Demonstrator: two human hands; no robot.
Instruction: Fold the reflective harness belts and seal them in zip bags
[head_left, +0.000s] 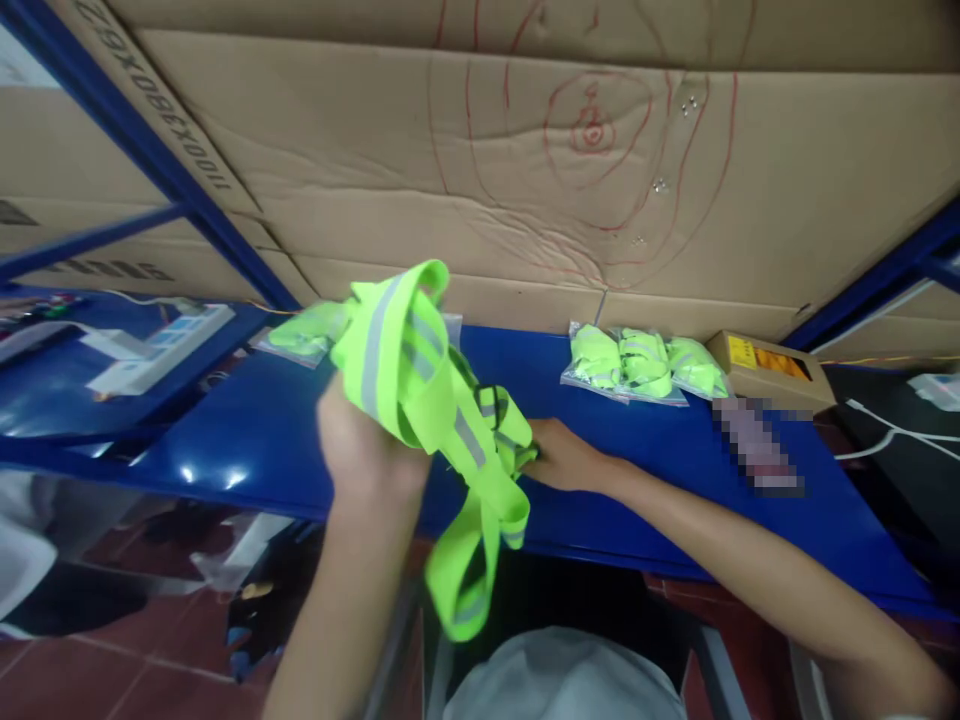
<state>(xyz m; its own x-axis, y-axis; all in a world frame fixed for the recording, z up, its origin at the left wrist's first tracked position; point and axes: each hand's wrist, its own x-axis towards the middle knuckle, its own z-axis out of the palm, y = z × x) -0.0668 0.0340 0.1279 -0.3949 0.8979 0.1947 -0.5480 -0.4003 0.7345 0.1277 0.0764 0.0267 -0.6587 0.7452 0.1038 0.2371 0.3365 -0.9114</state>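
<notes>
A neon yellow-green reflective strap harness with grey stripes hangs in loops above the blue table. My left hand is closed around its bundled upper part, with the fingers mostly hidden behind the bands. On the harness's right side, near a black buckle, my right hand grips the straps with its fingertips. One long loop droops below both hands, past the table's front edge.
Bagged neon straps lie at the back of the blue table, with another bag at back left. A cardboard box stands right, near a pixelated item. A white power strip lies left. Cardboard walls the rear.
</notes>
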